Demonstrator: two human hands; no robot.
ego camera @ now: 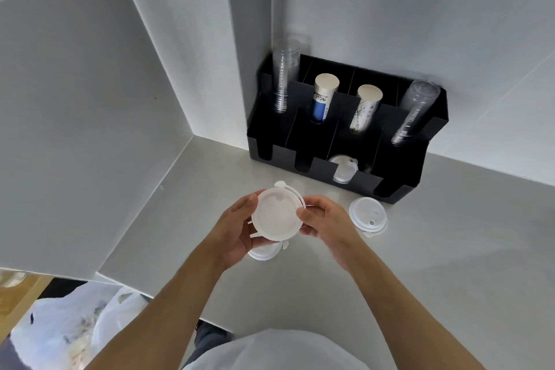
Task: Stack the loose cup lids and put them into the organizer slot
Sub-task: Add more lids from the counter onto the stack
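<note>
I hold a small stack of white cup lids (274, 215) above the counter, underside facing me. My left hand (232, 230) cups its left and lower rim, and my right hand (322, 218) pinches its right edge. More white lids (264, 252) lie on the counter under my left hand, mostly hidden. Another short pile of lids (368, 215) rests on the counter to the right, close to the black organizer (396, 126). A few lids (344, 168) stand in the organizer's front middle slot.
The organizer stands in the corner against the white wall and holds clear cup stacks (283, 75) (416, 111) and paper cup stacks (322, 97) (365, 108). A white side panel (90, 129) rises at the left. Plastic bags (75, 321) lie below the counter edge.
</note>
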